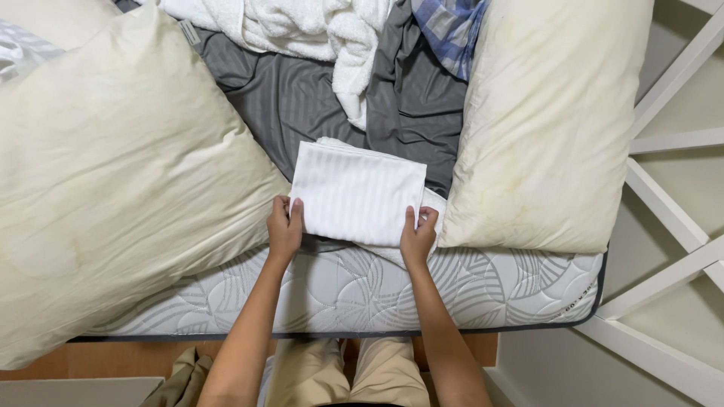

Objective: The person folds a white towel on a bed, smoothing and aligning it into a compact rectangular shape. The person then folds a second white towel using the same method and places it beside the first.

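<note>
You hold one folded white cloth [357, 193], a smooth cotton rectangle with faint woven stripes, lying flat near the front edge of the mattress [339, 290] between the two pillows. Your left hand [284, 227] pinches its near left corner, thumb on top and the other fingers curled under the edge; your right hand [418, 235] grips the near right corner the same way, thumb pressed on the fabric and fingers closed around the hem. Beneath the folded piece a second white layer peeks out at the lower right, though you cannot tell whether it belongs to the same cloth. The mattress is quilted white with a stitched leaf pattern and a dark piped border. Two bare pillows flank the cloth: a large, puffy cream one [113, 173] on the left and another cream one [547, 120] on the right, both faintly yellowed and softly creased. Behind the cloth lies one grey sheet [302, 98], thin and finely ribbed, rumpled into folds. On top of it sits one fluffy white terry towel [302, 30], and beside that one blue checked fabric [452, 26]. A white slatted frame [671, 188] stands at the right.
</note>
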